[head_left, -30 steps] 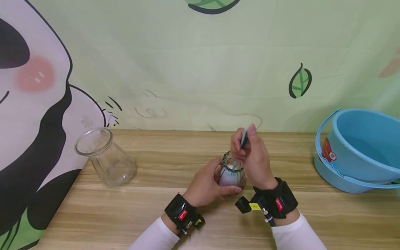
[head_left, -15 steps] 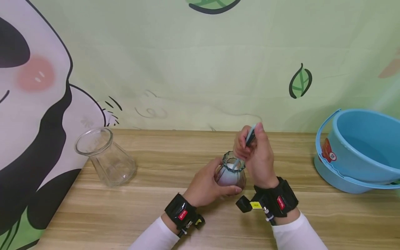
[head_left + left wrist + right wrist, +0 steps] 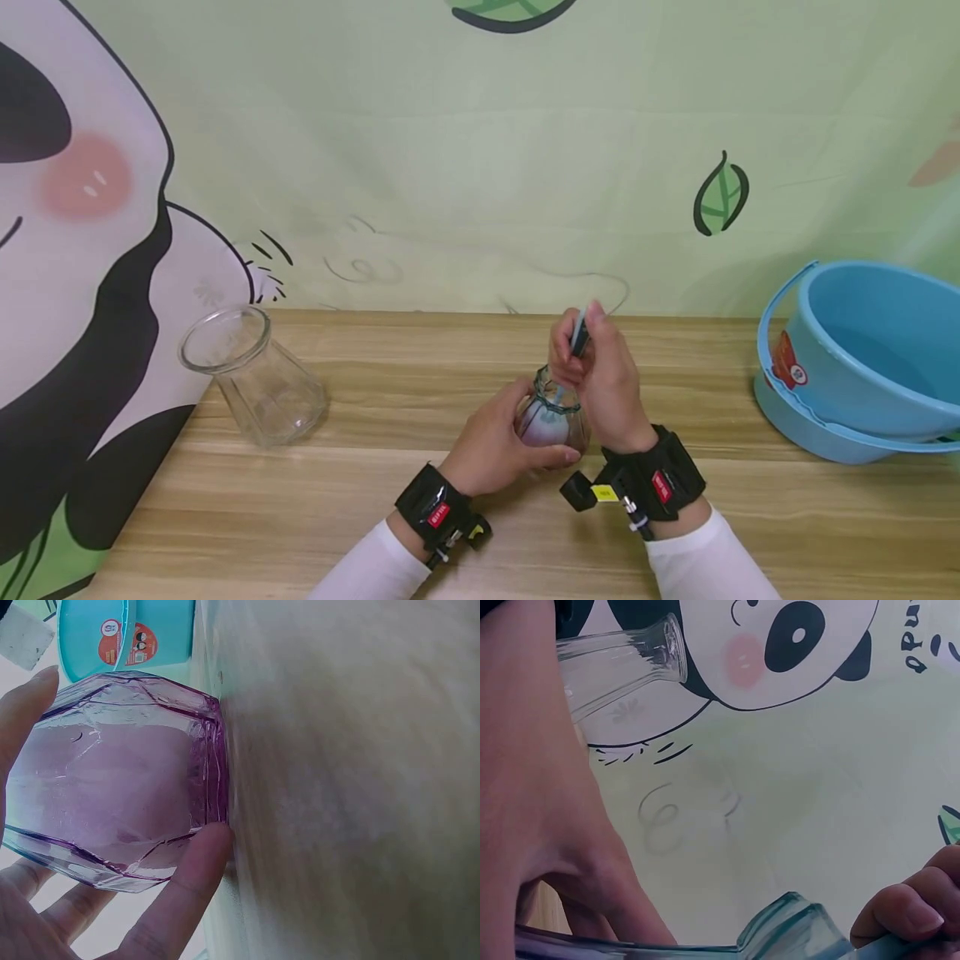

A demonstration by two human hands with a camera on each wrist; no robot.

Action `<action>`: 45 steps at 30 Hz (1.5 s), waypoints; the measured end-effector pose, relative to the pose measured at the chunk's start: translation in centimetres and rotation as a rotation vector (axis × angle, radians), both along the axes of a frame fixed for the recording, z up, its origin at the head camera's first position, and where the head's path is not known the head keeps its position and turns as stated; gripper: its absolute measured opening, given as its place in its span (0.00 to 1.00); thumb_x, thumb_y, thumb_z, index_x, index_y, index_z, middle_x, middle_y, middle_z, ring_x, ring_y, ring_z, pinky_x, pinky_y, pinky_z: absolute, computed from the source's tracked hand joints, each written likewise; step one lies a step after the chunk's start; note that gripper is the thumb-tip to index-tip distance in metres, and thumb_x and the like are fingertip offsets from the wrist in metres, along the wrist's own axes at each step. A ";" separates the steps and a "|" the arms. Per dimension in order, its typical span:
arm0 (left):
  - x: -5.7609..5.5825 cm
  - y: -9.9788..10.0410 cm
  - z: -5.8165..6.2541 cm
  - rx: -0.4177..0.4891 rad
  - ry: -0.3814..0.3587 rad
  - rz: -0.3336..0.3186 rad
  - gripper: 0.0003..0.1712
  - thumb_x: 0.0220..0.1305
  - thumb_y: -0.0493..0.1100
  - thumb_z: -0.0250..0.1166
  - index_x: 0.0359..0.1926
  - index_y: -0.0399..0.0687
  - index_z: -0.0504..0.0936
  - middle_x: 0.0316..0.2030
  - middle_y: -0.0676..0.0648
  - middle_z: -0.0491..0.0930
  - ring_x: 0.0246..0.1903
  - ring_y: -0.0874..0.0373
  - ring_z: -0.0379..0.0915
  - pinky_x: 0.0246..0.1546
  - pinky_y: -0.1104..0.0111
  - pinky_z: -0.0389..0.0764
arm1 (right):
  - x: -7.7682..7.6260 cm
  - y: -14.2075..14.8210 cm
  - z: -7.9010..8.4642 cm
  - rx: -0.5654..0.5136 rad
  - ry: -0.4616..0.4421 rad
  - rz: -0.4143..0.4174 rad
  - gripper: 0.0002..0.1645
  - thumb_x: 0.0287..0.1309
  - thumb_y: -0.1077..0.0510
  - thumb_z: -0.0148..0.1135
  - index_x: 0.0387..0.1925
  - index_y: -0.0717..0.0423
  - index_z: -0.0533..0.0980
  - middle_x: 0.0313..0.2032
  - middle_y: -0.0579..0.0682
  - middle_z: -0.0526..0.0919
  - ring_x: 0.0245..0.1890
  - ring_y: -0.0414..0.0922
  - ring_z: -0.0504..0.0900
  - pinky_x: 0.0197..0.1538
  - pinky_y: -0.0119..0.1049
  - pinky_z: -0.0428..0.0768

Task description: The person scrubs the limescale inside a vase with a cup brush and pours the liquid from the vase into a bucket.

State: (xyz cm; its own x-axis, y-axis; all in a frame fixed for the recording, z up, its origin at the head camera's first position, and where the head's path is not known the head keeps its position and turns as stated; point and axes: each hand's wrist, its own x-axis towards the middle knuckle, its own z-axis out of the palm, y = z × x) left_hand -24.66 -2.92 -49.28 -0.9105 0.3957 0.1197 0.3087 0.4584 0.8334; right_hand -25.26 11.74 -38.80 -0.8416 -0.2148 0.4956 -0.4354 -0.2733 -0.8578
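Note:
My left hand (image 3: 495,442) grips a small faceted glass vase (image 3: 579,429) tinted teal at the wavy rim and purple at the base. Above it, my right hand (image 3: 611,375) holds a bottle brush by its light blue and dark handle (image 3: 580,335), thumb pressed along the top. The shaft goes down through the vase mouth. A pale, sponge-like head (image 3: 112,780) fills much of the vase in the left wrist view, where a left fingertip touches the purple base. In the right wrist view the teal rim (image 3: 791,930) crosses the bottom, beside curled right fingers (image 3: 907,911).
A clear glass jar (image 3: 262,392) stands on the wooden table (image 3: 420,350) to the left. At the right edge are light blue buckets (image 3: 840,333), one inside another, with a handle hanging down. Behind the table hangs a green printed cloth (image 3: 420,167) with a panda.
My right hand has moved with the brush handle up and right, then back down and left, slightly past where it was. The left hand and vase stay in place.

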 end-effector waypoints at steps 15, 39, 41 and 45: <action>0.0 0.0 0.1 0.005 -0.004 0.000 0.44 0.39 0.72 0.73 0.57 0.71 0.67 0.46 0.61 0.75 0.41 0.64 0.72 0.37 0.63 0.78 | 0.5 0.5 1.2 -0.122 0.054 0.020 0.30 0.75 0.41 0.28 0.19 0.52 0.58 0.16 0.46 0.52 0.13 0.43 0.52 0.17 0.41 0.46; 0.0 0.0 0.2 0.000 -0.001 0.003 0.43 0.38 0.72 0.74 0.55 0.70 0.67 0.42 0.60 0.76 0.37 0.64 0.73 0.33 0.64 0.78 | 0.0 -0.3 0.1 -0.020 0.072 0.005 0.28 0.72 0.50 0.27 0.15 0.57 0.53 0.14 0.46 0.53 0.12 0.43 0.52 0.14 0.41 0.48; 0.1 0.0 0.2 0.000 -0.001 0.002 0.43 0.39 0.71 0.74 0.55 0.70 0.68 0.41 0.60 0.76 0.37 0.64 0.73 0.32 0.64 0.78 | 0.1 -0.3 0.0 -0.016 0.069 0.005 0.27 0.71 0.51 0.27 0.15 0.57 0.54 0.14 0.46 0.53 0.12 0.43 0.52 0.14 0.41 0.48; 0.1 0.0 0.2 0.002 0.003 0.000 0.43 0.39 0.71 0.74 0.56 0.70 0.67 0.41 0.60 0.76 0.37 0.64 0.73 0.33 0.64 0.78 | 0.1 -0.4 0.0 0.008 0.073 0.002 0.26 0.70 0.52 0.26 0.15 0.58 0.54 0.14 0.46 0.54 0.12 0.44 0.53 0.14 0.41 0.49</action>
